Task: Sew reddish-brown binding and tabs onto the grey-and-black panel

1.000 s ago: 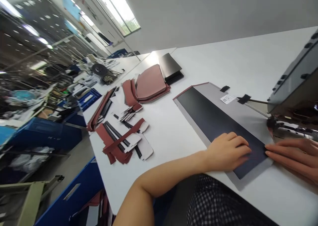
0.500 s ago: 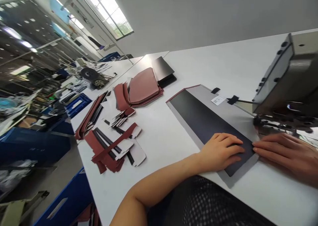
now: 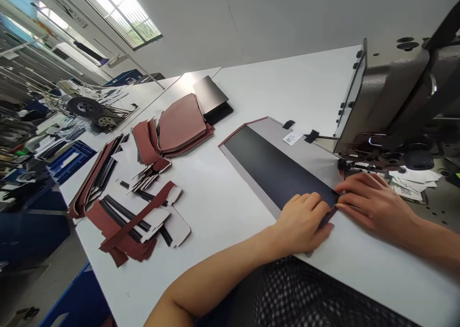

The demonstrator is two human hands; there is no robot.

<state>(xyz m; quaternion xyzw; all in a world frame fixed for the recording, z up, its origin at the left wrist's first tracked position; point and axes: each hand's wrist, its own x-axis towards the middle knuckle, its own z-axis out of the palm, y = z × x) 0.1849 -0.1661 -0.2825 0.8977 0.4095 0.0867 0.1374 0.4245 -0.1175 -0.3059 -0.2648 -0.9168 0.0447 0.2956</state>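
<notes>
The person's left hand [image 3: 304, 224] and right hand [image 3: 373, 205] were at the end of a long dark panel [image 3: 276, 166] nearest the sewing machine [image 3: 384, 92]. The panel lay flat on a grey mesh sheet [image 3: 309, 157] on the white bench [image 3: 273, 87], and its end sat just short of the machine's presser foot [image 3: 354, 162]. The right hand was open, with its fingers laid flat together and their tips against the panel's end. The left hand's fingers curled over the panel's edge, though the view did not settle whether they pinched it or only pressed down. The panel looked thin and smooth, so it could have slid across the mesh if either hand eased, drifting out of line with the sheet. A corner by the left hand looked slightly raised and might have creased under pressure, and fingers this close to the presser foot were exposed to the machine. The sheet had a fine woven texture, with a maroon edging strip [image 3: 233, 135] along its end farthest from the machine. A small white label [image 3: 292, 138] lay on it near the machine. Farther from the machine stood curved stacks of reddish-brown pieces [image 3: 179, 123], flat black panels [image 3: 210, 95], and notched strips with white backing [image 3: 136, 221].
</notes>
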